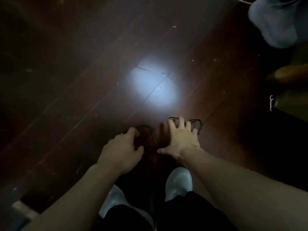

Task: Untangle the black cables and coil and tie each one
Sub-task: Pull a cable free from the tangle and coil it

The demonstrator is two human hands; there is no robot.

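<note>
Low on the floor (75,84), left fingers (132,130) tight round black cables (198,122), right fingers (181,122) splayed, released.

Black cables (196,121), dark brown wood floor (66,80), pale grey shoes (179,180).

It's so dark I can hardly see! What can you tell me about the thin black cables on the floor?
The thin black cables lie in loose, tangled loops on the dark brown wooden floor. One bunch sits at the left hand's curled fingers; another pokes out beyond the right hand, whose spread fingers rest over it. No ties or plugs show.
</note>
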